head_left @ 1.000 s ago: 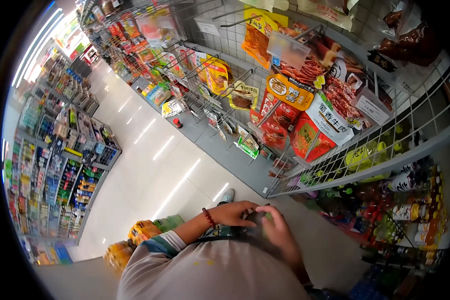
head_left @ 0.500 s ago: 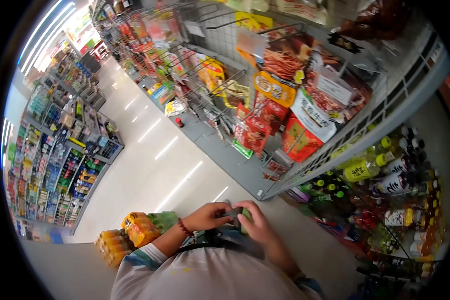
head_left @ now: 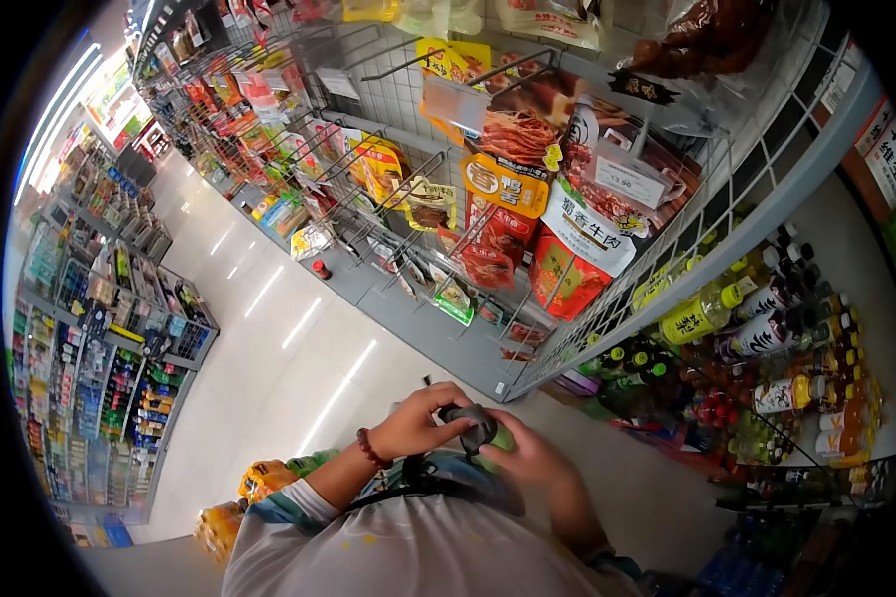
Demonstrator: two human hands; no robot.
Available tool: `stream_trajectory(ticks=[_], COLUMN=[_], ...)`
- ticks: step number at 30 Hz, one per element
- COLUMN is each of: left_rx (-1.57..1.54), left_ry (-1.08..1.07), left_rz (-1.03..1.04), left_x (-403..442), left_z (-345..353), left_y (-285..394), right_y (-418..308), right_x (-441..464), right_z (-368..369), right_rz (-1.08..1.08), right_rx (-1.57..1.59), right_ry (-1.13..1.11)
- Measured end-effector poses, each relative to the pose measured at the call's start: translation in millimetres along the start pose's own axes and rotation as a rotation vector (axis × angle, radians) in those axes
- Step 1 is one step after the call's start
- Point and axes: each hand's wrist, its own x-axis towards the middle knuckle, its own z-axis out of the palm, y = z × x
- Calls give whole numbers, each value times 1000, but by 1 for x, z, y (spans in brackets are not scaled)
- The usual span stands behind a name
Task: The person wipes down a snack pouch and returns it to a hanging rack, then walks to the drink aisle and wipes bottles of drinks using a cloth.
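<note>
In front of my waist, both hands meet at a dark grey, rounded object [head_left: 475,426] whose kind I cannot make out. My left hand [head_left: 413,423], with a beaded bracelet [head_left: 371,450] at the wrist, pinches it from the left between thumb and fingers. From the other side my right hand [head_left: 528,453] closes on it, its fingers partly hidden. Something light green [head_left: 501,438] shows between the object and my right hand; whether it is held too, I cannot tell.
Ahead stands a wire rack with packaged meat snacks [head_left: 587,219] on hooks. Bottled drinks [head_left: 702,313] fill shelves at the right. Wrapped orange bottle packs [head_left: 219,527] sit on the floor at my left. Across the pale aisle floor [head_left: 269,348] are stocked shelves [head_left: 100,368].
My view has shifted, and the rack now appears further left. The dark grey object shows more plainly, with my left fingers raised over it. The floor packs are more covered by my left arm.
</note>
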Motion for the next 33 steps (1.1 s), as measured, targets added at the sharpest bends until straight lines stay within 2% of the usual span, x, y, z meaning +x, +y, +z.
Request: stream_trajectory(ticks=[8,11,12,14,16,22,30,33], left_rx=[-17,-475,-479,-594,-574,-686,-742,-746], left_ry=[-45,-40,-56,-31,-43,-50,-45,7], left_rz=[228,62,80,46,66,-1,-4,-30], left_x=[10,4,3,3,3,1,2,1], left_z=[-77,-109,-122,-148,-167,-197,-200,-195], left_y=[-7,-32,-34,-37,-43,-64,-82,-79], right_y=[-21,-44,-50,-58,-57,-59,-67,-70], right_x=[66,116,131,149,164,188,198,199], right_z=[39,62,68,82,95,122,117,112], right_rz=[-33,-124,-180,-136,-186,-55,-3,-59], right_rx=[-13,-108,-179,-200,-269,-274,-280,-326], right_ry=[136,236,279,303,330,380,320,296])
